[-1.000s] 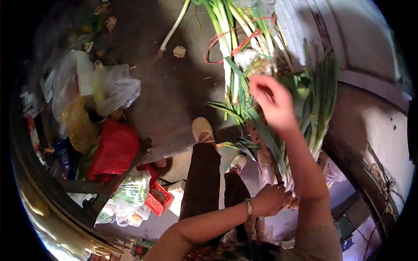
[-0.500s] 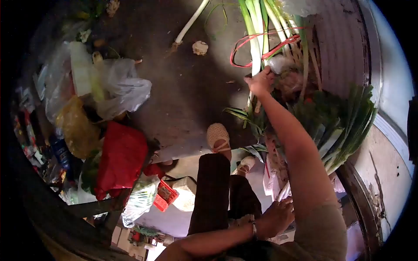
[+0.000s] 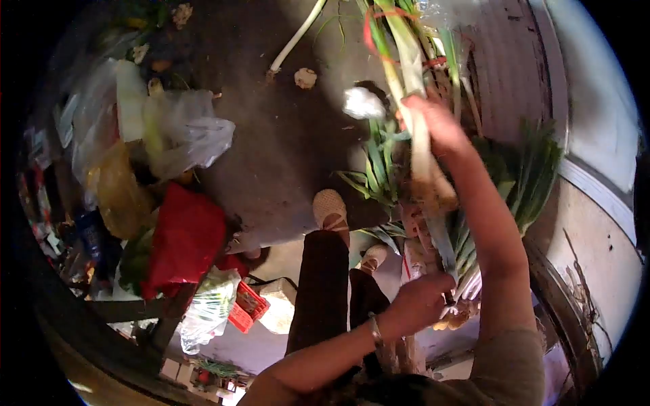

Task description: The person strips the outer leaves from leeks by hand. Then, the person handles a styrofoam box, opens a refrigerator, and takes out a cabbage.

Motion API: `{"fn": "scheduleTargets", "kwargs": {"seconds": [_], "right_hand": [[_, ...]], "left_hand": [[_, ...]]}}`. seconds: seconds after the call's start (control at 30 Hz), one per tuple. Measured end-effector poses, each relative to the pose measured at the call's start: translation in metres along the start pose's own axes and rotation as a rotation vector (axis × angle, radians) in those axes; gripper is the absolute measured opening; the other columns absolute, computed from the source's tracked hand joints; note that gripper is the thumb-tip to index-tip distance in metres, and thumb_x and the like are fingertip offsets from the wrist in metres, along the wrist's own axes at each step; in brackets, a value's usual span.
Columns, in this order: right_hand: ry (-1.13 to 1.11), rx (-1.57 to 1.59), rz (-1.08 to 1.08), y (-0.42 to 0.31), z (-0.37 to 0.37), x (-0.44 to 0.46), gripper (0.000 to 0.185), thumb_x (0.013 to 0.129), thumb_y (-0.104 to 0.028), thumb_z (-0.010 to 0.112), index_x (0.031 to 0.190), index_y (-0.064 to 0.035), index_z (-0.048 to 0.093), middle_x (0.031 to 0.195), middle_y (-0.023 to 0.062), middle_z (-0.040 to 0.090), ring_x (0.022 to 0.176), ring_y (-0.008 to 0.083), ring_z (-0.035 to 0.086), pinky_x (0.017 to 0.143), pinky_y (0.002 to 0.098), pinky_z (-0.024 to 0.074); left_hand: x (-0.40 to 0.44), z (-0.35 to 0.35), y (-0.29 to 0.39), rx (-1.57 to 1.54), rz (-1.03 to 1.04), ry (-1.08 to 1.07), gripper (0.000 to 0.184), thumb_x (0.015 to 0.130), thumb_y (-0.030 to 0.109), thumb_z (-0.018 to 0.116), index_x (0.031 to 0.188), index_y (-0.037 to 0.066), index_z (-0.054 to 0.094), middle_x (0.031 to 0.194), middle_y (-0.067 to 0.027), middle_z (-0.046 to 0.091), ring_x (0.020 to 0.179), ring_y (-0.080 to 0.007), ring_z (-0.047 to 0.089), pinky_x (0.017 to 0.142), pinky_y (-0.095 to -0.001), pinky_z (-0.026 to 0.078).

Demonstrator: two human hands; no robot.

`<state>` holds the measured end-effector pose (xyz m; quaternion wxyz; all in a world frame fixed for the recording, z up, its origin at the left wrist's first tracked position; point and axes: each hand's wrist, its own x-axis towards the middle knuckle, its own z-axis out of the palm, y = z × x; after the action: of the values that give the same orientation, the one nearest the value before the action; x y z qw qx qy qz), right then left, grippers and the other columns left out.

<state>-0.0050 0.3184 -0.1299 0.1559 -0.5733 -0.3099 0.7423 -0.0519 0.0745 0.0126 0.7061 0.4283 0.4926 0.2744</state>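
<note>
My right hand [image 3: 437, 122] is closed around thick leeks [image 3: 421, 152], lifted with their root ends hanging toward me. Blur hides the exact number. Red tape [image 3: 371, 30] loops around the leeks beyond the hand. Lower down, my left hand [image 3: 420, 304], with a bracelet at the wrist, grips what looks like a knife [image 3: 441, 240], its greyish blade pointing up toward the roots. Green leek leaves [image 3: 376, 159] lie on the ground left of the held leeks. A white crumpled clump [image 3: 363, 103] shows near them, blurred.
More leafy greens [image 3: 535, 186] lie at the right by the wall. A single leek [image 3: 298, 37] and a pale round scrap [image 3: 305, 78] lie on the floor. Plastic bags [image 3: 193, 135], a red bag [image 3: 186, 240] and a red basket [image 3: 248, 306] stand left. My slippered foot [image 3: 330, 208] is central.
My right hand has taken hold of leeks and pulled them up and toward me. My left hand has shifted slightly up, and the blade now shows. The white clump has moved left.
</note>
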Motion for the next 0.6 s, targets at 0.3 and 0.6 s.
{"fn": "scheduleTargets", "kwargs": {"seconds": [0.3, 0.6], "right_hand": [[-0.069, 0.023, 0.262, 0.033, -0.013, -0.253, 0.04, 0.083, -0.018, 0.062, 0.118, -0.0021, 0.052, 0.095, 0.0077, 0.063, 0.084, 0.0165, 0.059, 0.078, 0.0302, 0.048], [0.177, -0.112, 0.134, 0.132, -0.012, -0.361, 0.031, 0.096, -0.027, 0.05, 0.11, -0.0014, 0.059, 0.087, 0.0007, 0.059, 0.078, 0.0084, 0.051, 0.07, 0.0234, 0.0425]], "left_hand": [[0.001, -0.021, -0.022, -1.117, -0.344, 0.297, 0.043, 0.095, 0.039, 0.049, 0.117, 0.002, 0.053, 0.107, -0.01, 0.061, 0.094, -0.0188, 0.059, 0.077, -0.0338, 0.05], [-0.012, 0.061, -0.055, -1.202, -0.337, 0.361, 0.033, 0.083, 0.015, 0.069, 0.111, 0.002, 0.058, 0.096, -0.0067, 0.063, 0.092, -0.0189, 0.059, 0.078, -0.0353, 0.05]]}}
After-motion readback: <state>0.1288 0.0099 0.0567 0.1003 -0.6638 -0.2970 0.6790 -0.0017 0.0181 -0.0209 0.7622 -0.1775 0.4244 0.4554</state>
